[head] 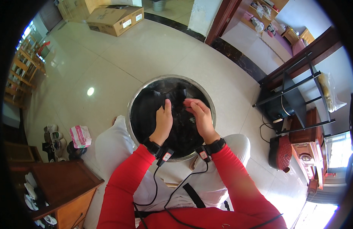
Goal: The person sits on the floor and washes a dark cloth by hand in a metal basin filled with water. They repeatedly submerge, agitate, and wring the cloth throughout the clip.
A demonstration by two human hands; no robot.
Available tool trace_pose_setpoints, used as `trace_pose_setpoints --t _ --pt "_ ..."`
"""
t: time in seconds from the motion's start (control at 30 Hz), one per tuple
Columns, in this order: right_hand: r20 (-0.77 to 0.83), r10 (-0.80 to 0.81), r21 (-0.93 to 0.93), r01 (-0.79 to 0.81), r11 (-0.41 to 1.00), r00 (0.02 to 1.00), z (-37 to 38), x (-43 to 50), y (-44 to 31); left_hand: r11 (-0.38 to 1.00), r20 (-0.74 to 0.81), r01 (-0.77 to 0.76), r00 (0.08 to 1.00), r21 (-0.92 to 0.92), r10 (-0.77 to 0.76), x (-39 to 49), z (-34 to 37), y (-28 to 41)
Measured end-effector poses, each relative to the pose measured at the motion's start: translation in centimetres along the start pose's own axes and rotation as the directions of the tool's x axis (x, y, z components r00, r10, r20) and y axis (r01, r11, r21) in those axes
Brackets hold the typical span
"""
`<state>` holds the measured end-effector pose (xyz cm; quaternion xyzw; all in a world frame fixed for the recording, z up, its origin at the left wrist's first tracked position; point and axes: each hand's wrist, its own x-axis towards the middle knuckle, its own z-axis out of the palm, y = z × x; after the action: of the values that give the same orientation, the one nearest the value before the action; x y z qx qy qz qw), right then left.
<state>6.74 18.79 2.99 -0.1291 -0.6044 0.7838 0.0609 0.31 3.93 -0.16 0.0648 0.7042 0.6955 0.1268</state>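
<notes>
A round metal basin (132, 98) stands on the floor between my knees, with wet-looking black cloth (145, 120) and dark water in it. Over its left half, my left hand (164, 118) grips a part of the black cloth, thumb on top. My right hand (201, 116) is over the right half, fingers bent and slightly blurred beside a raised fold of the cloth; whether it holds any of it I cannot tell. Both wrists carry black straps with small cabled devices.
Shoes (57, 140) and a pink-and-white package (80, 136) lie on the floor at left, near a wooden cabinet (64, 183). A cardboard box (116, 18) sits farther off. A black metal rack (293, 91) stands at right. Cables from my wrists hang over my lap.
</notes>
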Motion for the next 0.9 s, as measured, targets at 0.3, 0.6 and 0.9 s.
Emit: trace_pose_setpoints --t 0.3,0.6,0.9 --pt "-0.278 -0.102 -0.065 0.087 0.994 0.955 0.3 1.4 1.4 0.998 0.216 -0.031 0.976 0.046 0.020 -0.9 0.0 1.1" --pt "-0.220 -0.050 -0.086 0.032 0.996 0.974 -0.9 1.6 1.7 0.995 -0.007 -0.098 0.995 0.002 0.098 0.0 -0.4 2.3" --pt "-0.011 0.104 0.370 -0.092 0.925 0.995 -0.6 1.4 1.9 0.992 -0.004 -0.105 0.994 -0.075 0.105 0.8 -0.5 1.1"
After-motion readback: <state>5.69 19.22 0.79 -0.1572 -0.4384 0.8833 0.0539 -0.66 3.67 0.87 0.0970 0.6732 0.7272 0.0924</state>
